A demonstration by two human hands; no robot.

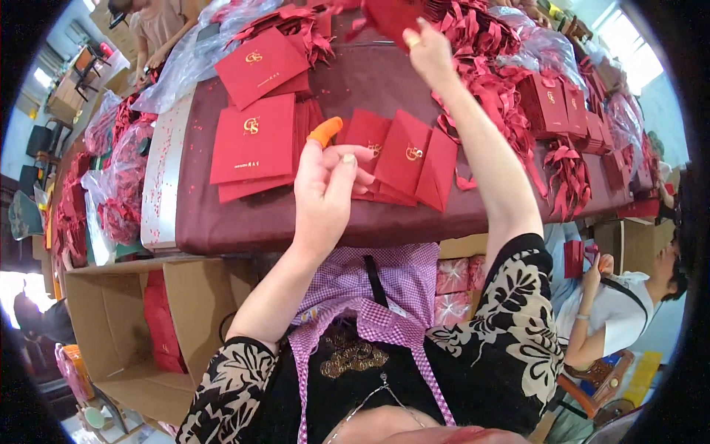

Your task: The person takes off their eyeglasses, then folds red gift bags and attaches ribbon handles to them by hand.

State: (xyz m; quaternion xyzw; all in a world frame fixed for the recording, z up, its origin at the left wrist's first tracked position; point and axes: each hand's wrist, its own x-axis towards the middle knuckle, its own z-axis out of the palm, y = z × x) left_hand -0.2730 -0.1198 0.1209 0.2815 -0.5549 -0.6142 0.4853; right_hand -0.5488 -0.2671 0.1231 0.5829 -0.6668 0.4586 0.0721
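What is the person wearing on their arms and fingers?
Short black sleeves with a cream flower pattern end above the elbows, so both forearms are bare. The left hand has an orange rubber finger cot on one fingertip. The right hand wears a similar yellowish cot.

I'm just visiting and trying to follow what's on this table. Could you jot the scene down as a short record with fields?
Left hand: open, orange rubber finger cover on one finger, above a fan of red envelopes
Right hand: raised, gripping a red piece at the far side
Table: dark red cloth
Stack: large red cards with gold emblem, left
Ribbons: red ribbon heap, right
Below: open cardboard box
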